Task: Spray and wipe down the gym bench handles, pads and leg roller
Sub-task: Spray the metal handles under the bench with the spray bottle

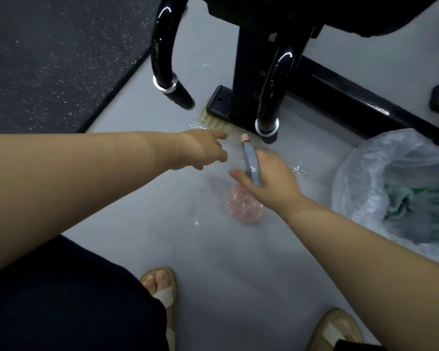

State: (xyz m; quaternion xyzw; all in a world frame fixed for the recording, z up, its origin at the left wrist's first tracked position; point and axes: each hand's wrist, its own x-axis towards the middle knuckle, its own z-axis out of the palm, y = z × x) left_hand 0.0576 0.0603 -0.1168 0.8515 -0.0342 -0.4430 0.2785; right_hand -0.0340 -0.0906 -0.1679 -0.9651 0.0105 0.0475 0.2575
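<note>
My right hand [271, 178] grips a spray bottle [243, 206] with a pink clear body and a grey trigger head, its nozzle aimed toward the bench base. My left hand [203, 150] reaches forward beside the nozzle, fingers apart, holding nothing. Two black curved bench handles hang ahead: the left handle [178, 93] with a chrome ring and rubber grip, and the right handle [268, 122] just beyond the nozzle. The black bench post [249, 72] stands between them. A dark pad edge [365, 16] shows at the top.
Wet droplets glisten on the grey floor [137, 198] by the black base foot [218, 102]. A clear plastic bag [395, 188] of dark and green items lies at the right. Dark speckled matting [48, 59] covers the upper left. My sandalled feet are below.
</note>
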